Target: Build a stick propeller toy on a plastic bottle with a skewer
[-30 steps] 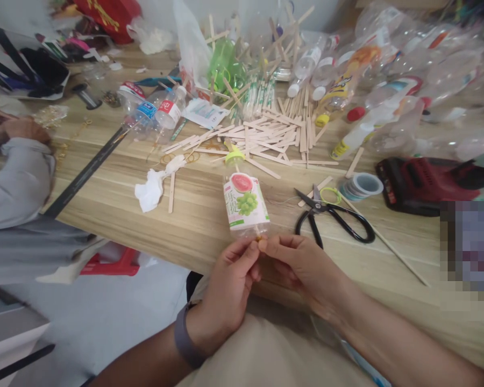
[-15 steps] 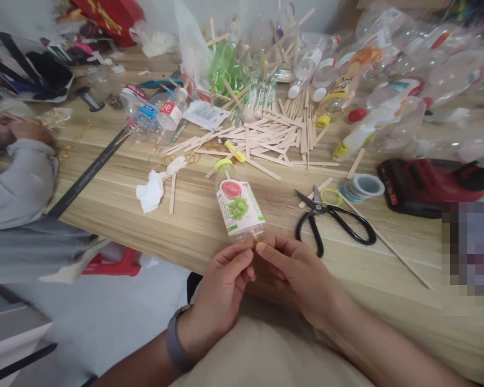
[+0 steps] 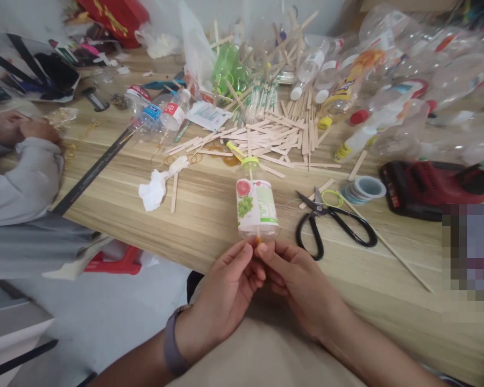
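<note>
A clear plastic bottle (image 3: 257, 207) with a fruit-printed label lies on the table, its yellow-green cap (image 3: 250, 161) pointing away from me. A thin wooden stick (image 3: 250, 173) runs lengthwise through it. An amber rubber band (image 3: 258, 240) is bunched at the stick's near end, just outside the bottle's base. My left hand (image 3: 232, 279) pinches there with thumb and forefinger, and my right hand (image 3: 296, 277) pinches the same spot from the other side. The fingers partly hide the band and the stick's tip.
Right of the bottle lie black-handled scissors (image 3: 320, 212), a tape roll (image 3: 363, 189), a thin rod (image 3: 391, 247) and a red-black power tool (image 3: 427, 188). Beyond are a heap of craft sticks (image 3: 266, 137) and many bottles. A crumpled tissue (image 3: 153, 189) lies left; another person's hands (image 3: 36, 129) work at far left.
The bottle has turned about its length, and its cap end has swung right, so it now points more straight away from me. Both hands keep their pinch at its near end.
</note>
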Demonstrator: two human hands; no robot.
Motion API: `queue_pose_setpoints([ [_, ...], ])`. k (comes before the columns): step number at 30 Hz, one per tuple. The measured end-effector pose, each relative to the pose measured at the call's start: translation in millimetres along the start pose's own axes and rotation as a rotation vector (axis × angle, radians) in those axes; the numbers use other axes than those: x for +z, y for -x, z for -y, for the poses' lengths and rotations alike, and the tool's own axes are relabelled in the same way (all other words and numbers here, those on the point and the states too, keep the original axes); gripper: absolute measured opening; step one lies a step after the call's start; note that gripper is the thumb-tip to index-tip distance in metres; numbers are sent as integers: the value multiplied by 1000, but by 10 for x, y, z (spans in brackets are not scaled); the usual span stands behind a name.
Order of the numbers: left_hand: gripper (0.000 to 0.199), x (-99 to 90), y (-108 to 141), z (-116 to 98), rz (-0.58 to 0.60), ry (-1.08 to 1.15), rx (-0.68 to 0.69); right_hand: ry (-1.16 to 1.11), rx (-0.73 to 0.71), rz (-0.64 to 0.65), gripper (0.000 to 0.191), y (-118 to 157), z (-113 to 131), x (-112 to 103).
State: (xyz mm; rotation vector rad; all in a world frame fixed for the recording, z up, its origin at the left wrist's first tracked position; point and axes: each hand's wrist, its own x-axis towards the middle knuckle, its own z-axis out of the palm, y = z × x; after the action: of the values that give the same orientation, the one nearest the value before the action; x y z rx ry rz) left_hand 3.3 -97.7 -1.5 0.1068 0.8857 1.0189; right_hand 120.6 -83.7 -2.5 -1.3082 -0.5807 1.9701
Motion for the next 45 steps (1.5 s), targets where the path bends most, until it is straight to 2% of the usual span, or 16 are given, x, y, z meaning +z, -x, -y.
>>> queue_pose_setpoints([
  [4,27,31,-4,7,20,-21,-57,-38,-12,36,40,3,-61,-10],
  [12,42,36,-55,108,-33,-89,-17,-58,-68,114,39,22,-91,4],
  [19,37,45,-42,104,-31,-63,-17,-70,-121,90,40,27,-152,10],
  [25,27,39,-78,129,-65,16,-101,-64,-122,71,41,28,-195,14],
  [30,33,32,-69,165,-20,10,-59,-84,-118,51,40,23,-196,7],
  [35,39,62,-54,181,-29,-47,-20,-98,-120,25,42,22,-212,33],
  [41,38,101,-62,173,-28,-120,-5,-109,-124,11,41,20,-206,26],
  [45,35,112,14,126,-49,-204,30,-157,-155,-48,40,2,-146,-18],
])
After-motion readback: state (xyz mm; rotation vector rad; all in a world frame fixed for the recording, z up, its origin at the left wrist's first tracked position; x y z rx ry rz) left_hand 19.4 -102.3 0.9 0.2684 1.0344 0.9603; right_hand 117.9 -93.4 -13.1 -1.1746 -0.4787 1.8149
